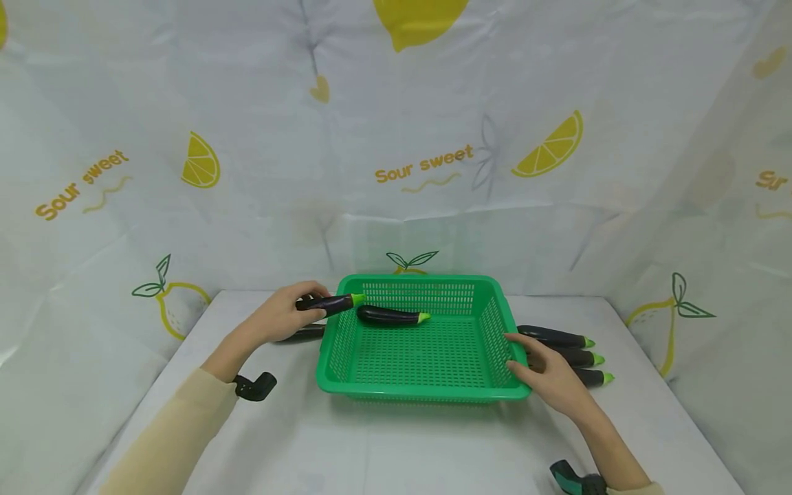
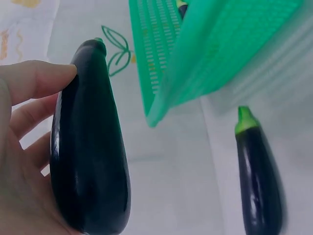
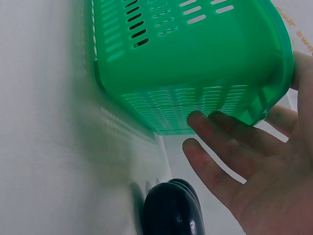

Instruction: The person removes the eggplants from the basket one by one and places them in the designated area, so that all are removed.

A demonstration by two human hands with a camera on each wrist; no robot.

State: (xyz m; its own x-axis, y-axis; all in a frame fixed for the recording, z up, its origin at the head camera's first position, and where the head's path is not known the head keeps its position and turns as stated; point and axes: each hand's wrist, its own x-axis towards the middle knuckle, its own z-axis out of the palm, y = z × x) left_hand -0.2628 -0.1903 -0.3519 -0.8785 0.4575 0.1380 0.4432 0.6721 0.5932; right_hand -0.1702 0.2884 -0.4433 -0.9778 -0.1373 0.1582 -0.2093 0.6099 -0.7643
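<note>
My left hand (image 1: 289, 313) grips a dark purple eggplant (image 1: 334, 305) with a green stem end, held up at the left rim of a green plastic basket (image 1: 427, 393). In the left wrist view, thumb and fingers wrap the held eggplant (image 2: 90, 142). One eggplant (image 1: 388, 316) lies inside the basket near its back left. Another eggplant (image 1: 306, 333) rests on the table beneath my left hand, left of the basket. At the basket's right rim, my right hand (image 1: 551, 375) holds on, with some fingers along the outer wall (image 3: 210, 103).
Right of the basket, three eggplants (image 1: 551, 336) lie side by side on the white table (image 1: 396, 454), partly hidden by the right hand. A white sheet printed with lemons (image 1: 402, 227) hangs behind and along both sides.
</note>
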